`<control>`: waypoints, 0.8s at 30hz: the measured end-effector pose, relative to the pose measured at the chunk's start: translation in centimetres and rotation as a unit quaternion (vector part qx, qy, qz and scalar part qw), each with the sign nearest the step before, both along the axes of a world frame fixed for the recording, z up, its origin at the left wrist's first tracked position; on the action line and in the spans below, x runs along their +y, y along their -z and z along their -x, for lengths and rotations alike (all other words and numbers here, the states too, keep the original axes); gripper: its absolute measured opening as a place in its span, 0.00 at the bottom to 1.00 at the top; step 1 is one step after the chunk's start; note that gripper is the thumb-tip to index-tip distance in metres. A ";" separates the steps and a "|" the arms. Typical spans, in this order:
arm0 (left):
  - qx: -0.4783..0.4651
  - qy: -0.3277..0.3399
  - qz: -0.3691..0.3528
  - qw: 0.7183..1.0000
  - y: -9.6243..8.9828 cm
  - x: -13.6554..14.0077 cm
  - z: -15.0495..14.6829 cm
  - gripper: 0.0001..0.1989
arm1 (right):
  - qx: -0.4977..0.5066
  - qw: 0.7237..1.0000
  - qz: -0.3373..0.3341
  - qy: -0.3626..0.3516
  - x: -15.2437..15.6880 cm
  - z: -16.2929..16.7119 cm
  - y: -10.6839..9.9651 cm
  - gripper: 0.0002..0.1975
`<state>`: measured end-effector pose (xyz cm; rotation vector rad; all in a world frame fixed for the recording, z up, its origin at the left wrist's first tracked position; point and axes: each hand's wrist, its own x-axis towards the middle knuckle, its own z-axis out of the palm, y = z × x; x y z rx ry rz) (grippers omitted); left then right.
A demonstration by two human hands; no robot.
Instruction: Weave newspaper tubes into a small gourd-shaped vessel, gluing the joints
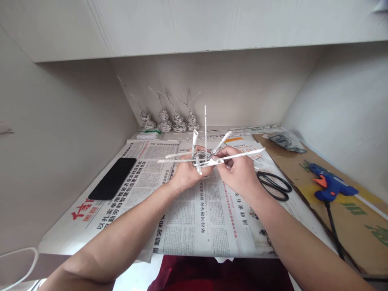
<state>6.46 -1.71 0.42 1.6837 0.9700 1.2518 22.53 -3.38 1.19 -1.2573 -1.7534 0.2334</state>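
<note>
Over the middle of the newspaper, both hands hold a small weaving of rolled paper tubes (198, 165), its white tubes sticking out in several directions and one standing straight up. My left hand (189, 171) wraps round its left and lower side, with the fingers partly hidden beneath. At the right side, my right hand (238, 167) pinches the paper near the centre, thumb and fingers closed. Beyond the hands, several finished gourd-shaped paper weavings (179, 122) stand in a row against the back wall.
Newspaper sheets (188, 230) cover the table. A black phone (112, 178) lies at the left. Black-handled scissors (274, 186) rest right of my right hand. Farther right, a blue glue gun (333, 184) and a plastic bag (286, 142) lie on cardboard (342, 218). Long paper tubes (242, 131) lie at the back.
</note>
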 end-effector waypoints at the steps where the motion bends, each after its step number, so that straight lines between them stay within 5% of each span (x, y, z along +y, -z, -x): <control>1: -0.002 -0.008 0.002 1.000 0.0 0.1 0.0 0.16 | 0.001 1.000 -0.002 -0.002 0.0 0.0 0.0 0.03; 10: 0.020 -0.057 -0.013 0.998 0.2 0.8 0.5 0.15 | 0.053 0.995 0.036 -0.082 0.3 -0.3 0.4 0.07; 18: 0.021 -0.080 0.019 0.996 -0.4 0.4 0.4 0.13 | -0.013 0.998 -0.040 -0.044 0.2 -0.1 0.6 0.05; 24: 0.009 -0.077 0.070 0.995 -0.2 0.3 0.4 0.13 | -0.037 0.998 -0.030 -0.038 0.0 -0.1 0.4 0.04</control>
